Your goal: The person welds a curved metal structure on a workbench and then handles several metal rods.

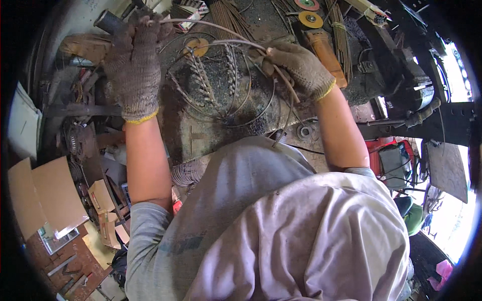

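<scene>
Both my hands wear dirty knitted work gloves with yellow cuffs. My left hand (pixel 134 65), at the upper left, is closed at its fingertips on one end of a thin, bent metal rod (pixel 203 22). The rod arches over the bench to my right hand (pixel 301 65), which is closed around it, and a straight end sticks out below that hand. Beneath and between the hands, a hoop of thin wire (pixel 193 108) lies on the bench, partly covered by the rod. Inside it rest twisted metal strips (pixel 201 75).
The bench (pixel 175 138) is dark and littered with grit. Beyond my hands are bundled thin rods (pixel 226 20), a yellow disc (pixel 310 19) and an orange-brown block (pixel 327 56). A metal ring (pixel 304 131) sits near the front edge. Cardboard (pixel 57 193) stands at left.
</scene>
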Available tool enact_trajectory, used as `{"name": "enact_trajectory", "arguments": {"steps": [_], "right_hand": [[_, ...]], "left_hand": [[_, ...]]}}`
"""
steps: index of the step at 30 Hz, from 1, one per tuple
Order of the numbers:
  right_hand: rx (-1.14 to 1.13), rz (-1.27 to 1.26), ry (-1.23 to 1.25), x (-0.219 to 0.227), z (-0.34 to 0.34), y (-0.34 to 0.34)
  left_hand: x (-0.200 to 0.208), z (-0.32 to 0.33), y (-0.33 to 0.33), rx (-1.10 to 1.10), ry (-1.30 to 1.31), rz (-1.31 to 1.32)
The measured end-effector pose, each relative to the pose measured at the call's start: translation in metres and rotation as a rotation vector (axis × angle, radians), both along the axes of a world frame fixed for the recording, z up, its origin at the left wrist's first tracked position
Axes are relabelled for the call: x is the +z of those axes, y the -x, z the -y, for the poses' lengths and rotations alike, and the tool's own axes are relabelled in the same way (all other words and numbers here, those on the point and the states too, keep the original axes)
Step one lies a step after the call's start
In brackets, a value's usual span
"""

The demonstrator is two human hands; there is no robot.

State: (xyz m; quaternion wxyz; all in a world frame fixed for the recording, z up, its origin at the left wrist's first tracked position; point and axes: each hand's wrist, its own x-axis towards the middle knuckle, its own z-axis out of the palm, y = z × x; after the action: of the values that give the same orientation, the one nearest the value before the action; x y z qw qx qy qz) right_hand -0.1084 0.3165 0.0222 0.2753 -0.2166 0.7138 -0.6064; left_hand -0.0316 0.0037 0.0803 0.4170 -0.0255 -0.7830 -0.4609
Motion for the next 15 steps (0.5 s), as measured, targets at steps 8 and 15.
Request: {"name": "enact_trajectory", "arguments": {"steps": [8,15], "right_hand": [[-0.163,0.017,0.08,0.007,-0.019,0.01],[-0.02,-0.007,0.167,0.018,0.018,0.013]], "left_hand": [[0.002,-0.047,-0.018,0.011,0.017,0.035],[-0.007,-0.071,-0.011,-0.046,0.12,0.062]]}}
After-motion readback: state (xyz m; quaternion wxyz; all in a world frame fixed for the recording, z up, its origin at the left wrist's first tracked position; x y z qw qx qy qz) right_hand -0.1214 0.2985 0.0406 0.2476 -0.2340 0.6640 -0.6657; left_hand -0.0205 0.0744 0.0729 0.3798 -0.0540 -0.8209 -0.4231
